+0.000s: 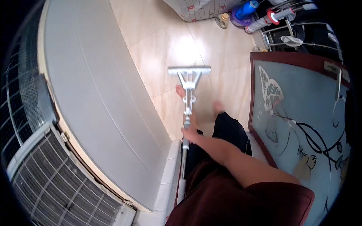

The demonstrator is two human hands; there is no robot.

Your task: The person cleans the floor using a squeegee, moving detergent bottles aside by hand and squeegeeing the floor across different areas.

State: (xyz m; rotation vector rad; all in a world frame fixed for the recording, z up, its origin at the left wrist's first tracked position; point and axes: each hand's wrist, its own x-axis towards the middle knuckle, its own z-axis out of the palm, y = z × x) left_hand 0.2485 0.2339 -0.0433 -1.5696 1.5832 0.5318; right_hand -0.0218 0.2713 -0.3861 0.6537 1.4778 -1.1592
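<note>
My right hand (190, 134) is closed around the grey pole of a mop (189, 81), just below its lever mechanism. The mop has a wide, pale, bar-shaped head on a V-shaped silver bracket. Its head is over the tiled floor (158, 52), in front of my bare feet; I cannot tell whether it touches the tiles. The pole runs back along my left side, beside my dark trousers and maroon top. My left hand does not show.
A large grey panel (98, 98) stands along the left, with a dusty grille (66, 184) beside it. At the right is a frosted glass door (298, 109) with a dark red frame. Blue bottle (247, 8), metal rack (301, 43) and patterned cloth-like cover (201, 9) are at the back.
</note>
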